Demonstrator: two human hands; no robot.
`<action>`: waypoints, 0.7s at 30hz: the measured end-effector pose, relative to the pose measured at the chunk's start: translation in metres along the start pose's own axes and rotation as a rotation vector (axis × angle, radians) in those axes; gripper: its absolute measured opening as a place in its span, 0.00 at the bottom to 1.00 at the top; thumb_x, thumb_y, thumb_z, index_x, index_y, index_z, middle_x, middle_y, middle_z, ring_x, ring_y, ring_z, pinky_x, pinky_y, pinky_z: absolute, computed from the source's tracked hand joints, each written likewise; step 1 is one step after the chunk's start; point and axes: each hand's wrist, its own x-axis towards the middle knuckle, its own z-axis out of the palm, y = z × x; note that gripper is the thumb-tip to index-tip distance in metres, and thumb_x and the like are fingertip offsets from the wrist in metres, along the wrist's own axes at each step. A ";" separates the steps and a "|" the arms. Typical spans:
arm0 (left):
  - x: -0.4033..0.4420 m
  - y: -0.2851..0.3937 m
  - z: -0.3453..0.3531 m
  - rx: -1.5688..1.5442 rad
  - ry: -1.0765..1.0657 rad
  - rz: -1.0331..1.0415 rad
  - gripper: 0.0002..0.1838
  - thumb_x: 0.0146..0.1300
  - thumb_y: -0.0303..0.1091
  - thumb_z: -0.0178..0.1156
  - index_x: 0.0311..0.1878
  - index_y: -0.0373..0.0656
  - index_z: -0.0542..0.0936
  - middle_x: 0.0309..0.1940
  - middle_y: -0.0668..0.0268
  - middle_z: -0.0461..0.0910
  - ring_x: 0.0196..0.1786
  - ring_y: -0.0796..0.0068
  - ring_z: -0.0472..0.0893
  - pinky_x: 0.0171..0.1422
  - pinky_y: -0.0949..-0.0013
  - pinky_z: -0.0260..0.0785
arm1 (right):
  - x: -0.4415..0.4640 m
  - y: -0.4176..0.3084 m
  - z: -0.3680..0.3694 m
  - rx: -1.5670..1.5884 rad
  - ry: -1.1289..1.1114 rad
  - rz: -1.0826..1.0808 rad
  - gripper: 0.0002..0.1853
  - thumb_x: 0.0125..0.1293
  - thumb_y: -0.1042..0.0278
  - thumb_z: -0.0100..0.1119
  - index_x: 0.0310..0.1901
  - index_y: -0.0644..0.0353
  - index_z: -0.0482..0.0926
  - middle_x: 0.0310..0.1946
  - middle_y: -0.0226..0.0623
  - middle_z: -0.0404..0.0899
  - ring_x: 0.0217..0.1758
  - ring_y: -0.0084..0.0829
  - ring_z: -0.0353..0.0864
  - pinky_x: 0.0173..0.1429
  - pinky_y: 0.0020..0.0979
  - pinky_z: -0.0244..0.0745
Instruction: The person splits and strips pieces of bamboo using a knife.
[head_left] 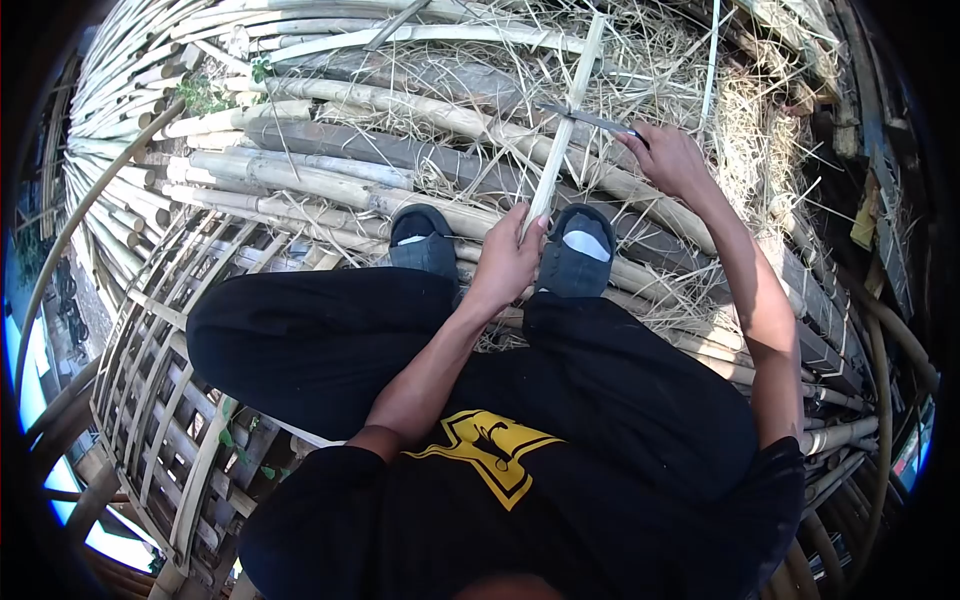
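My left hand [510,256] is wrapped round the near end of a pale bamboo strip [562,145], between my two slippered feet. The strip slants up and away from me, its far end near the top of the view. In my right hand [667,160] is a knife [600,122], gripped by its dark handle. Its blade points left and lies across the strip's upper part, seemingly touching it. How deep the edge sits in the bamboo I cannot tell.
Long bamboo poles [400,100] lie under and in front of my feet. Thin shavings [660,240] cover them, thickest at the right [750,140]. A woven bamboo lattice [170,400] stands at my left. Dark slippers [425,240] are on my feet.
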 end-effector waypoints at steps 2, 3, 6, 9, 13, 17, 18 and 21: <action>0.002 -0.005 -0.003 -0.182 -0.065 -0.090 0.09 0.74 0.39 0.49 0.40 0.45 0.66 0.18 0.77 0.62 0.15 0.91 0.56 0.16 0.81 0.48 | 0.003 -0.001 0.014 0.261 -0.185 0.041 0.29 0.72 0.42 0.42 0.29 0.62 0.76 0.20 0.51 0.75 0.28 0.53 0.76 0.37 0.48 0.70; 0.002 -0.005 -0.002 -0.179 -0.060 -0.092 0.09 0.74 0.39 0.49 0.40 0.45 0.66 0.18 0.77 0.62 0.15 0.91 0.56 0.16 0.81 0.48 | 0.001 -0.005 0.018 0.267 -0.185 0.038 0.29 0.72 0.42 0.42 0.29 0.62 0.76 0.20 0.51 0.75 0.28 0.53 0.76 0.37 0.48 0.70; 0.000 0.005 0.000 -0.297 -0.083 -0.113 0.10 0.75 0.40 0.47 0.40 0.45 0.66 0.17 0.79 0.58 0.14 0.91 0.54 0.16 0.81 0.45 | -0.016 -0.023 0.030 0.630 -0.350 0.133 0.28 0.72 0.44 0.42 0.29 0.63 0.75 0.19 0.50 0.74 0.26 0.54 0.75 0.35 0.46 0.70; -0.001 0.007 -0.001 -0.324 -0.070 -0.140 0.12 0.75 0.42 0.45 0.39 0.45 0.67 0.16 0.80 0.57 0.14 0.92 0.53 0.16 0.81 0.44 | -0.034 -0.059 0.013 0.256 -0.190 -0.115 0.23 0.72 0.48 0.45 0.34 0.63 0.75 0.18 0.51 0.74 0.26 0.55 0.76 0.33 0.49 0.70; 0.001 0.002 -0.004 -0.285 -0.124 -0.145 0.14 0.76 0.44 0.43 0.38 0.46 0.67 0.16 0.80 0.56 0.14 0.92 0.52 0.16 0.81 0.43 | -0.040 -0.073 0.005 0.260 -0.230 -0.216 0.17 0.71 0.53 0.48 0.39 0.61 0.71 0.18 0.50 0.74 0.26 0.56 0.75 0.32 0.52 0.69; -0.002 0.002 -0.004 -0.302 -0.119 -0.149 0.15 0.76 0.45 0.42 0.35 0.46 0.67 0.16 0.80 0.55 0.14 0.91 0.52 0.15 0.81 0.42 | -0.026 -0.043 0.016 0.028 -0.149 -0.389 0.19 0.72 0.48 0.43 0.38 0.57 0.73 0.17 0.48 0.75 0.25 0.52 0.78 0.31 0.49 0.72; -0.003 0.000 -0.007 -0.336 -0.170 -0.189 0.15 0.76 0.43 0.43 0.34 0.45 0.67 0.15 0.78 0.58 0.14 0.89 0.55 0.16 0.79 0.47 | 0.000 -0.007 0.007 -0.051 -0.111 -0.301 0.20 0.73 0.47 0.42 0.38 0.56 0.73 0.17 0.47 0.75 0.25 0.51 0.79 0.31 0.49 0.72; 0.013 -0.006 0.000 -0.109 -0.162 -0.037 0.14 0.75 0.42 0.46 0.36 0.43 0.69 0.14 0.75 0.62 0.15 0.85 0.61 0.19 0.76 0.55 | 0.028 0.040 -0.004 -0.068 -0.035 -0.160 0.25 0.69 0.38 0.44 0.40 0.55 0.73 0.17 0.43 0.77 0.25 0.49 0.82 0.32 0.50 0.74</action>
